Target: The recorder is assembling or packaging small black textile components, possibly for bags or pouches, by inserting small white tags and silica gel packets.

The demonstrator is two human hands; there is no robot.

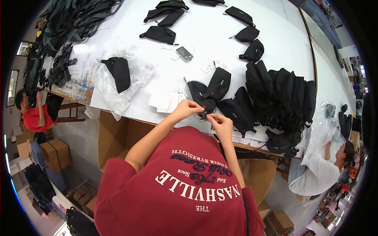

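Head view: from where I stand, the left hand [188, 111] and right hand [220, 125] both pinch the pouch [198, 89] at its near end, its body just beyond the grip on the desk [275, 31]. Small, level pinches with slack fabric should work best.

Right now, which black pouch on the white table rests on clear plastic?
The leftmost pouch on the table; it alone lies on clear plastic, the other pouches off it.
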